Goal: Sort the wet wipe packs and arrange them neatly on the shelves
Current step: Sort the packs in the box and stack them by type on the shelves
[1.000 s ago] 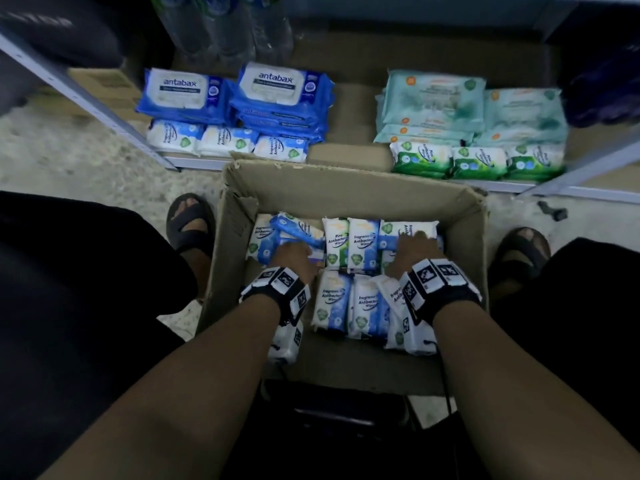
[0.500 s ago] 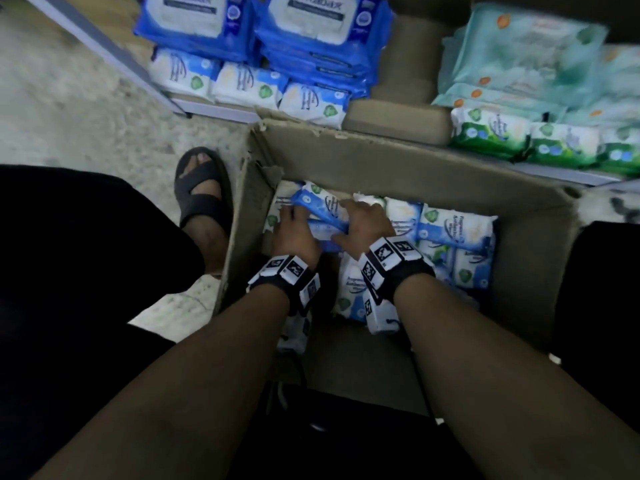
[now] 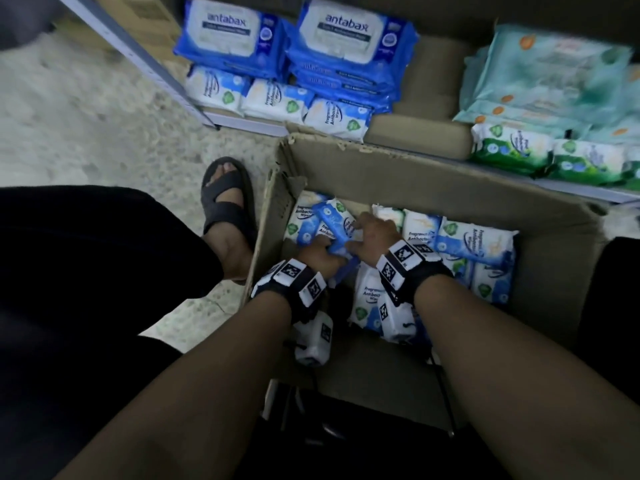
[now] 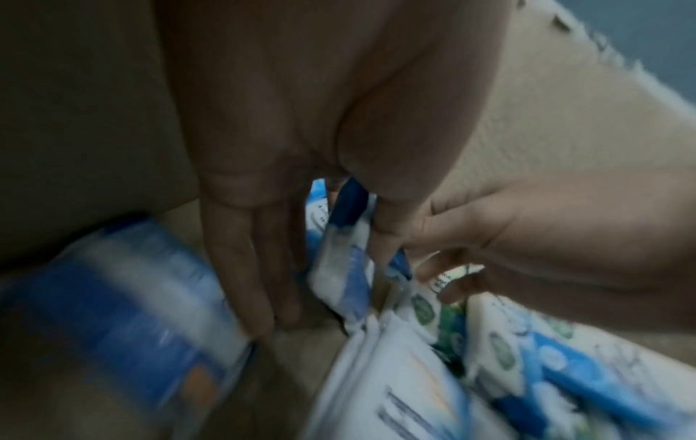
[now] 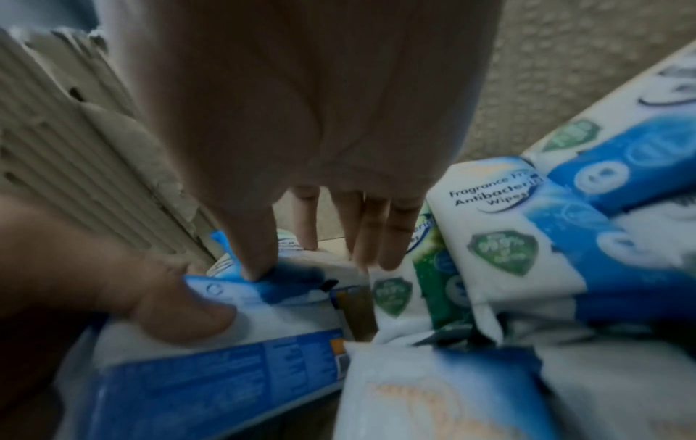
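Note:
An open cardboard box (image 3: 415,161) on the floor holds several blue-and-white wipe packs. Both my hands are down in its left part. My left hand (image 3: 320,252) and right hand (image 3: 375,233) meet on one tilted blue-and-white wipe pack (image 3: 334,220). In the left wrist view my left fingers (image 4: 244,268) lie along one side of the pack (image 4: 341,268), thumb on the other. In the right wrist view my right thumb presses the pack's blue end (image 5: 297,275) with fingers (image 5: 371,238) behind it.
On the shelf beyond the box lie large blue antabax packs (image 3: 346,46), a row of small blue-white packs (image 3: 277,102), teal packs (image 3: 547,74) and green packs (image 3: 512,147). A sandalled foot (image 3: 225,202) stands left of the box, on speckled floor.
My right hand has come left from the middle packs to join the left hand on the tilted pack. The head view has swung left and closer.

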